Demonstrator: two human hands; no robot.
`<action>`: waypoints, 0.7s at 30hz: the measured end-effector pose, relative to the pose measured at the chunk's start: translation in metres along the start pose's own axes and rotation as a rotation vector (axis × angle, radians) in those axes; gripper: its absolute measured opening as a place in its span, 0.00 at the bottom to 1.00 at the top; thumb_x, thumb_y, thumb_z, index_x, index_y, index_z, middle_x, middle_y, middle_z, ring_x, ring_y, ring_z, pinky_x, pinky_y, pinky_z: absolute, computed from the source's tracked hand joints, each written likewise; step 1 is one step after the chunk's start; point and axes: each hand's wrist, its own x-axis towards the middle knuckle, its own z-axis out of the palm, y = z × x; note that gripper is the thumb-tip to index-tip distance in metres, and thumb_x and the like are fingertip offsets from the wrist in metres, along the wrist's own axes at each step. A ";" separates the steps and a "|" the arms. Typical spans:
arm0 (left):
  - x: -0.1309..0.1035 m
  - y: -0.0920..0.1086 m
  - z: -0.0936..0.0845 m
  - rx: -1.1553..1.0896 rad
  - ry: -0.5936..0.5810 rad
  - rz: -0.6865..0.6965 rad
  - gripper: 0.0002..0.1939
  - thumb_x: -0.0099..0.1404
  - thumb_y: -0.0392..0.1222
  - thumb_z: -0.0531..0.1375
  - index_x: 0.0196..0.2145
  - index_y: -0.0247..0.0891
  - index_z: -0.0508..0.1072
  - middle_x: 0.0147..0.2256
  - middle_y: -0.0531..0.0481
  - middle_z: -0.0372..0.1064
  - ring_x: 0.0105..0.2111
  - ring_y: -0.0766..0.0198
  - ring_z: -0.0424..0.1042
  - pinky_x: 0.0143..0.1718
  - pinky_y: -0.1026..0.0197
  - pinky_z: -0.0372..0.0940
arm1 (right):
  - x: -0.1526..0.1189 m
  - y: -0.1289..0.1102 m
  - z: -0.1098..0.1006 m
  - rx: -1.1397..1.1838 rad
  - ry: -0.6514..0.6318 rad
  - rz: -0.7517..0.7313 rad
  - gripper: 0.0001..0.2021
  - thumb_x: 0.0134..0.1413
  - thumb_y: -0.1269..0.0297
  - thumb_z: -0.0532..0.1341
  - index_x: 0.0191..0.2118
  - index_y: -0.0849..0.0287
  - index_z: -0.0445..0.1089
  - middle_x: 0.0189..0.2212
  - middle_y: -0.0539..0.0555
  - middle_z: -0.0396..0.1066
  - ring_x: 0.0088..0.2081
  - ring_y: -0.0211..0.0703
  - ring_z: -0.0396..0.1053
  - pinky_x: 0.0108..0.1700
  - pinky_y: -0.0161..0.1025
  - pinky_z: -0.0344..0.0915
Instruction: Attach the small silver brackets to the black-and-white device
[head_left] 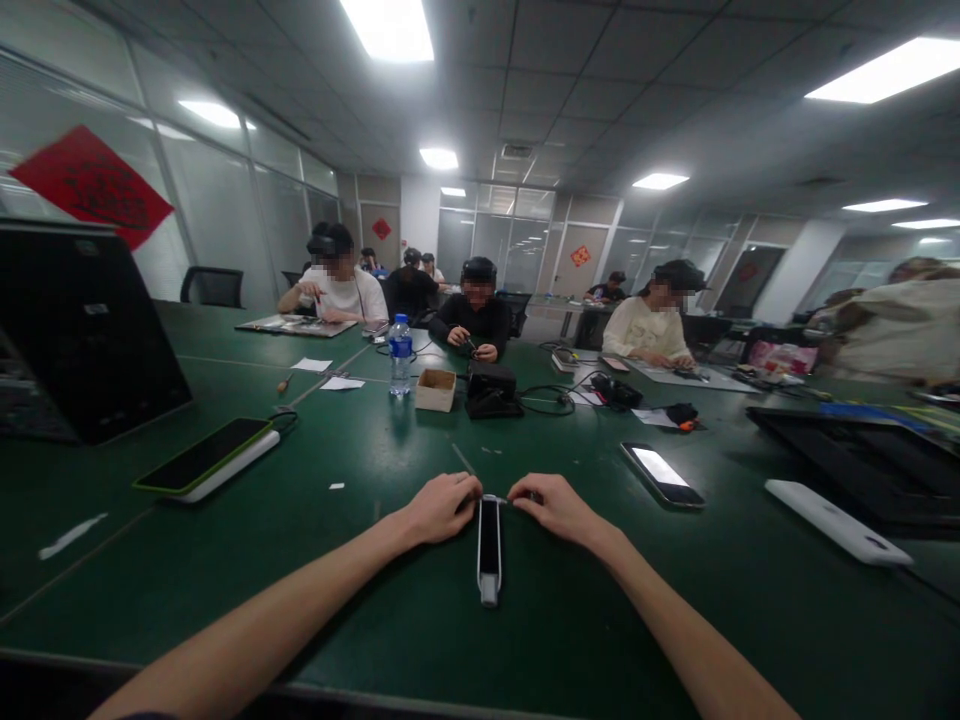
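A slim white handheld device (489, 550) with a long black screen lies on the green table (360, 620), pointing away from me. My left hand (444, 505) is closed beside its far left corner, with fingertips at or very near the edge. What those fingers hold, if anything, is hidden. Opposite it, my right hand (553, 505) is pinched near the far right corner. A small pale piece seems to show at its fingertips, too small to name.
A phone with a lit screen (661, 474) lies to the right, near a white elongated object (836, 522). At left are a green-edged phone (214, 452) and a black panel (90, 330). A water bottle (400, 357) and small box (436, 391) stand ahead. Several people sit beyond.
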 end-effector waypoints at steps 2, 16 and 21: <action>0.000 0.001 -0.001 0.002 0.000 -0.005 0.08 0.64 0.35 0.52 0.41 0.39 0.66 0.38 0.49 0.68 0.37 0.62 0.68 0.39 0.61 0.62 | 0.000 0.001 0.002 0.003 -0.006 0.010 0.08 0.57 0.66 0.57 0.39 0.57 0.73 0.37 0.51 0.73 0.37 0.40 0.69 0.41 0.37 0.64; -0.001 0.002 -0.002 0.009 -0.014 0.000 0.08 0.64 0.35 0.52 0.41 0.38 0.66 0.39 0.48 0.68 0.37 0.61 0.69 0.39 0.60 0.62 | 0.001 -0.005 0.006 0.026 0.021 0.037 0.08 0.57 0.66 0.56 0.40 0.57 0.72 0.38 0.50 0.75 0.38 0.40 0.70 0.42 0.38 0.66; -0.001 0.001 -0.002 0.017 -0.006 0.011 0.08 0.64 0.35 0.52 0.41 0.38 0.66 0.38 0.48 0.68 0.37 0.61 0.69 0.39 0.61 0.62 | 0.001 -0.006 0.006 -0.029 0.024 0.029 0.09 0.58 0.67 0.56 0.39 0.57 0.73 0.37 0.50 0.74 0.37 0.40 0.69 0.42 0.38 0.65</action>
